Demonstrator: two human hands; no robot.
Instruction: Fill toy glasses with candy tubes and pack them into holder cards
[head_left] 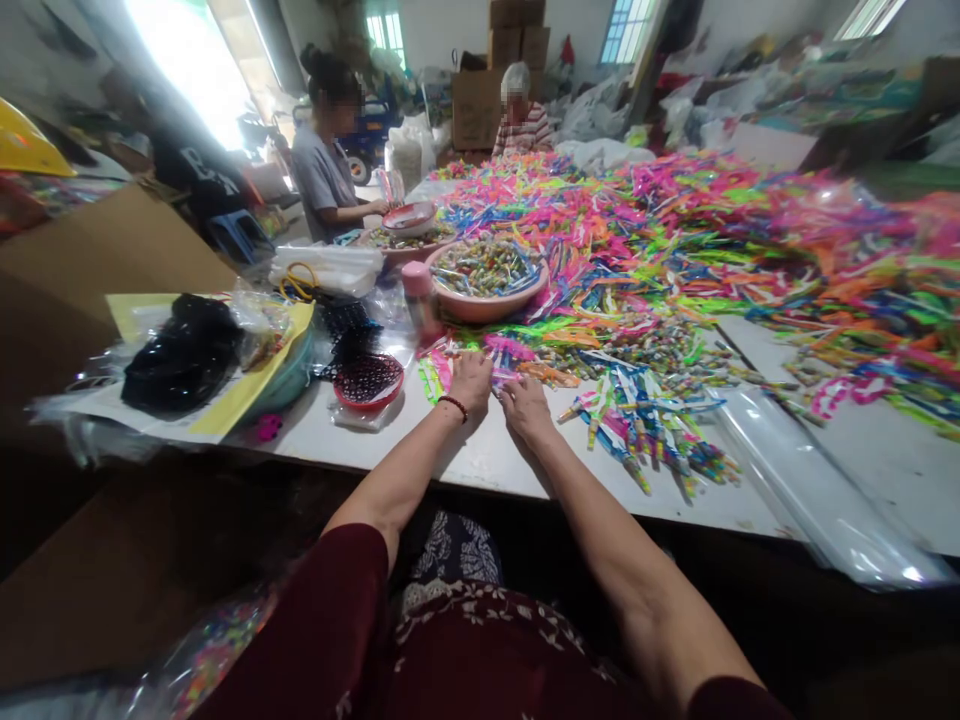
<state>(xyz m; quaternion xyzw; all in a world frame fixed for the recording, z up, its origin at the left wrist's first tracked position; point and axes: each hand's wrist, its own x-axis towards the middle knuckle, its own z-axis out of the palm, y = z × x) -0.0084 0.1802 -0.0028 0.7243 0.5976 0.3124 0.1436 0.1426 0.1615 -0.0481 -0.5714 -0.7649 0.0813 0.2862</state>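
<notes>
— What are the hands doing?
— The left hand [471,378] and right hand [526,405] are resting side by side on the white desk [495,455], fingers curling over small pink plastic strips [504,365]; actual grip is impossible to tell

looks like a small packing workshop: long white table [495,455] heaped with bright plastic strips [675,230], cardboard boxes [495,80] stacked top middle, two people [322,150] working upper left

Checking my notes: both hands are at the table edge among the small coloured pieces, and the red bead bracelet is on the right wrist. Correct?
Not quite. In the head view the bracelet is on the left hand, not the right hand. The rest holds.
</notes>
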